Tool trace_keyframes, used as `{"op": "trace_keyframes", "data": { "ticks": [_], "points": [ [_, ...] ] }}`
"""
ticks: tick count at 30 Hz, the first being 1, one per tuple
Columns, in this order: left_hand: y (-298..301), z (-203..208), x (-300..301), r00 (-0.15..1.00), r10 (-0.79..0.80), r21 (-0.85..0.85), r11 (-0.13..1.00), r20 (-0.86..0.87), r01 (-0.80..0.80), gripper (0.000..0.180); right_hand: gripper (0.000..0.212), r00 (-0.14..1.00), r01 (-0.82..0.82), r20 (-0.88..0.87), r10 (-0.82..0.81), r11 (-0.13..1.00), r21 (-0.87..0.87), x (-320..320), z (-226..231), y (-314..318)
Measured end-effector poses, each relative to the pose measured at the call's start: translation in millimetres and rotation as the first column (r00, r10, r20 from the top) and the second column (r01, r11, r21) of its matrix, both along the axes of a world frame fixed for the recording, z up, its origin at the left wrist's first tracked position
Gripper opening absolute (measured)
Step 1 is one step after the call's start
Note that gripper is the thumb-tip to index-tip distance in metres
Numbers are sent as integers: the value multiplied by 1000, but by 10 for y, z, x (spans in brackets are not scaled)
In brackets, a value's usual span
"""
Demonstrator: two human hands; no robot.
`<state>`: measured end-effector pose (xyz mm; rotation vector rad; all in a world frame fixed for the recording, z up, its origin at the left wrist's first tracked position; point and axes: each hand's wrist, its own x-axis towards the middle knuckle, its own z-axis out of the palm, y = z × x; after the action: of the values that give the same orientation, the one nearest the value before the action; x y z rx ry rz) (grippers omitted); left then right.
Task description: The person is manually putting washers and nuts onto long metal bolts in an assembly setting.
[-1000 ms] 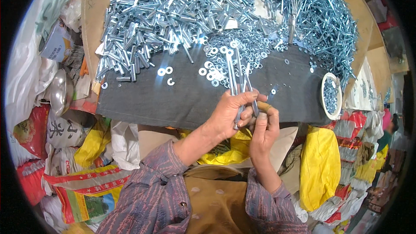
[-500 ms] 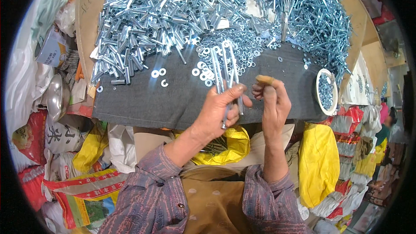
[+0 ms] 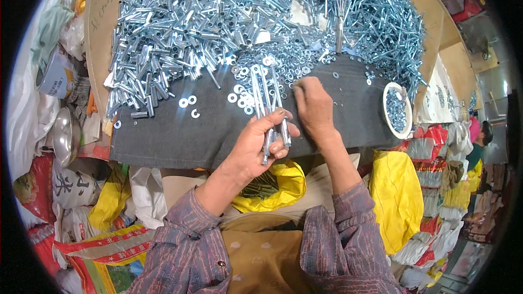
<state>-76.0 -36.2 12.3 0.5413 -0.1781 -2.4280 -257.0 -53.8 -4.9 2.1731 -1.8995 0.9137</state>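
My left hand (image 3: 261,136) is closed around several shiny metal expansion bolts (image 3: 261,95), long rods with sleeves at their lower ends. The rods fan upward over the dark cloth, and rings show around their upper ends. Just right of them, my right hand (image 3: 314,106) is low over the cloth with its back up and its fingers curled down. Its fingertips are hidden, so I cannot make out what is in them. Beyond both hands spreads a pile of small washers and nuts (image 3: 294,65). A few loose washers (image 3: 192,100) lie left of the bolts.
Metal sleeves (image 3: 163,38) are heaped at the far left, thin bolts (image 3: 392,27) at the far right. A white oval bowl (image 3: 386,114) of small parts stands at the right edge of the dark cloth (image 3: 174,139). Below the edge, a yellow bag (image 3: 297,177) holds bolts.
My right hand has moved forward and left, from beside the bolts to the near edge of the washer pile. My left hand keeps its bolts, shifted slightly left. The whole view has shifted a little.
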Motion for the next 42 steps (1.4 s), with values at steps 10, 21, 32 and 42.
{"op": "trace_keyframes", "data": {
  "ticks": [10,21,32,42],
  "points": [
    [240,-32,-197,911,-405,-208,887,75,412,20,10,81,-216,982,-172,959,186,-312,362,559],
    [212,-12,-216,855,-486,-290,804,184,519,17,4,-100,-229,989,-111,970,85,-407,455,799],
    [164,-16,-148,845,-494,-327,780,203,534,14,16,-311,-314,929,-199,944,97,-240,391,918],
    [195,-44,-177,846,-479,-332,779,233,532,14,14,-428,-395,852,-302,910,125,-226,341,1046]
  ]
}}
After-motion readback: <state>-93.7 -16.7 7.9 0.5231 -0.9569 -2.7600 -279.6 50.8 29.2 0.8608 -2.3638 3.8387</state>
